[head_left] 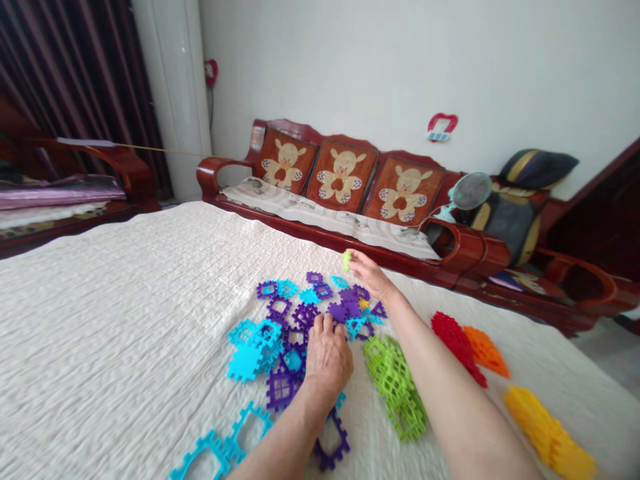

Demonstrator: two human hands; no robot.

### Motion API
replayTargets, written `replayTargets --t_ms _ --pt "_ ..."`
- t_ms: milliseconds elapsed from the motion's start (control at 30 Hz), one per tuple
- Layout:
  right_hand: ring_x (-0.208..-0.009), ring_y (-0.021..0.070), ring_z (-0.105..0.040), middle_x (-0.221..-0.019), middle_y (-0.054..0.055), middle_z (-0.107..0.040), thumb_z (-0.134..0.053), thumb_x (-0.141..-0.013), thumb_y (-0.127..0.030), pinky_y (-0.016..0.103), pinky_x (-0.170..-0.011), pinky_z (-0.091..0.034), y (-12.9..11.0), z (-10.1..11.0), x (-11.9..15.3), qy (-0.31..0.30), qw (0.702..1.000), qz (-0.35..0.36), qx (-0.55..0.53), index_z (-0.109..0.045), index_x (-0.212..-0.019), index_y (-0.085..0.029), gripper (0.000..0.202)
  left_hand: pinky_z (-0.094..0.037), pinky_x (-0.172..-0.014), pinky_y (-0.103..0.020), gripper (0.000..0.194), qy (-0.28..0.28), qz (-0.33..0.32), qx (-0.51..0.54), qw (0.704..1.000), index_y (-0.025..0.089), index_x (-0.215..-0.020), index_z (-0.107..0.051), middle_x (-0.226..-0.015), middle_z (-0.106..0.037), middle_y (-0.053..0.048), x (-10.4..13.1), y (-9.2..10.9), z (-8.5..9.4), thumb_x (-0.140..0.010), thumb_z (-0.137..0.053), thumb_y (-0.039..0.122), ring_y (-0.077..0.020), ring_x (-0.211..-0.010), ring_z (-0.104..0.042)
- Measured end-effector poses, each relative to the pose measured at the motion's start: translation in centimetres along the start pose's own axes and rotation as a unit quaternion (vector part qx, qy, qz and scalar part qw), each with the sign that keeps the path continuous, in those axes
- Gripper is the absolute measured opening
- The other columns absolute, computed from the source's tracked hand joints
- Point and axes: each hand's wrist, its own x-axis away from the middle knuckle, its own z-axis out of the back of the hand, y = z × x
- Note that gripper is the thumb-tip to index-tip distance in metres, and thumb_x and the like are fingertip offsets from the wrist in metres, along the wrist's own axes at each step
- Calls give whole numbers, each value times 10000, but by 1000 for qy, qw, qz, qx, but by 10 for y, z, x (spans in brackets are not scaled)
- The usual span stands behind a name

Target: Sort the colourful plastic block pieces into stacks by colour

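My right hand (369,273) is raised at the far side of the pile. It pinches a small lime-green interlocking building tile (347,261) between thumb and fingers. My left hand (329,353) is low over the middle of the mixed heap, its fingers curled down among purple building tiles (306,315). Its fingertips are partly hidden, so what they grip does not show. Blue building tiles (245,362) lie left of that hand. Beside my right forearm is a stack of lime-green tiles (395,387). A small yellow tile (364,303) shows among the purple ones.
Red tiles (457,343), orange tiles (486,350) and yellow tiles (547,430) lie in separate groups to the right. Everything rests on a white quilted cover (125,333). Beyond it stand a wooden sofa (225,167) with bear cushions and a small fan (471,192).
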Motion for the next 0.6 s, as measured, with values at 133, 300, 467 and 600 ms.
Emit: replayTargets --t_ms 133,300,467,600 --pt "-1093 210 -598 -1241 77 -616 -565 -760 -336 342 -895 -489 27 32 24 9 997 -49 -66 -580 -1224 -228 476 -394 -1004 -476 309 9 -5 -1 1000 153 -1043 -662 -1251 -541 -171 0 0 -2 -827 -441 177 -320 -1214 -428" --pt "-1109 264 -596 -1197 94 -655 -617 -604 -192 404 -988 -438 67 71 70 -58 991 -95 77 -645 -1130 -192 527 -394 -1011 -449 303 11 -4 -2 1000 162 -1027 -671 -1223 -556 -153 0 -1 -3 -831 -440 164 -302 -1207 -442" --pt "-1068 275 -625 -1130 81 -691 -620 -668 -261 404 -947 -462 77 86 93 -119 980 -118 105 -693 -1042 -205 386 -393 -1018 -447 298 18 -7 -1 1000 168 -1021 -674 -1219 -561 -155 0 -2 -4 -834 -442 167 -301 -1226 -436" --pt "-1100 257 -610 -1133 96 -685 -645 -714 -341 384 -967 -441 79 70 66 49 982 -107 145 -667 -1103 -190 418 -396 -1018 -450 295 17 -14 2 1000 166 -1012 -672 -1220 -565 -154 0 -1 -2 -831 -439 159 -303 -1230 -436"
